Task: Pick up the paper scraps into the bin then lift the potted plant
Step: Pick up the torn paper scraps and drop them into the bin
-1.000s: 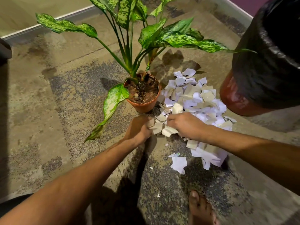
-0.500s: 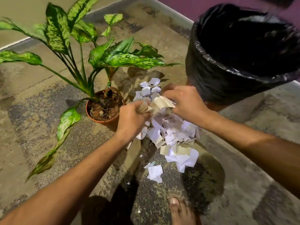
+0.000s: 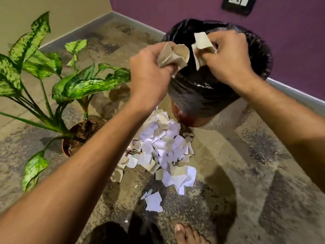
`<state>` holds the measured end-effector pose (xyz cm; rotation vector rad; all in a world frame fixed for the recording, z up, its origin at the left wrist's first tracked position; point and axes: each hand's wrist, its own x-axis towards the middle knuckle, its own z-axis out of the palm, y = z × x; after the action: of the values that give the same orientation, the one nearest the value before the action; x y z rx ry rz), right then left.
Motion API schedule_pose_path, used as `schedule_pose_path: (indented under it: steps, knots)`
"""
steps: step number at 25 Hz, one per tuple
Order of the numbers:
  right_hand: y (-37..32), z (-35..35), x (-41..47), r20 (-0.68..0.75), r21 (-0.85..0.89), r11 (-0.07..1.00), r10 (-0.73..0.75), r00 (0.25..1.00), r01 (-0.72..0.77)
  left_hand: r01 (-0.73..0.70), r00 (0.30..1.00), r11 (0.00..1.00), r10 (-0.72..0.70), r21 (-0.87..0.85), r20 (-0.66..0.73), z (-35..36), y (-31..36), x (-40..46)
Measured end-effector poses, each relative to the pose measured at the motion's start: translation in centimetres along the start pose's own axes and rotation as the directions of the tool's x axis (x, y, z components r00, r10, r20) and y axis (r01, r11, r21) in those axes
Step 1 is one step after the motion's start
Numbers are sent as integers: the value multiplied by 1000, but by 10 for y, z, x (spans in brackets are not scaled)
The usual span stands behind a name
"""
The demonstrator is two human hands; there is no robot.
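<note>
Crumpled beige paper scraps fill both fists: the left hand (image 3: 151,71) clutches one wad (image 3: 173,56) at the near rim of the black-lined round bin (image 3: 202,95), the right hand (image 3: 228,60) pinches another (image 3: 202,45) directly above its mouth. Releasing should drop the right wad inside; the left needs nudging forward. Most torn scraps (image 3: 163,148) lie heaped on the floor below, between bin and terracotta potted plant (image 3: 77,136).

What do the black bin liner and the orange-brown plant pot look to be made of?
Black bin liner: thin glossy plastic film, judging by its wrinkles and highlights. Orange-brown plant pot: matte terracotta-coloured rim; clay or plastic, can't tell.
</note>
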<state>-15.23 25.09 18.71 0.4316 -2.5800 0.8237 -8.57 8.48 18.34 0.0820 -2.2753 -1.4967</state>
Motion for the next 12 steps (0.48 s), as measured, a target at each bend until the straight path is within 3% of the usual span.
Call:
schedule_pose_path:
  steps: [5, 12]
  knots:
    - [26, -10, -3, -89, 77, 985, 158, 983, -152, -88, 994, 984, 75, 158, 82, 27, 20, 21]
    - [33, -14, -11, 33, 164, 951, 260, 965, -262, -225, 962, 914, 152, 339, 228, 48, 24, 32]
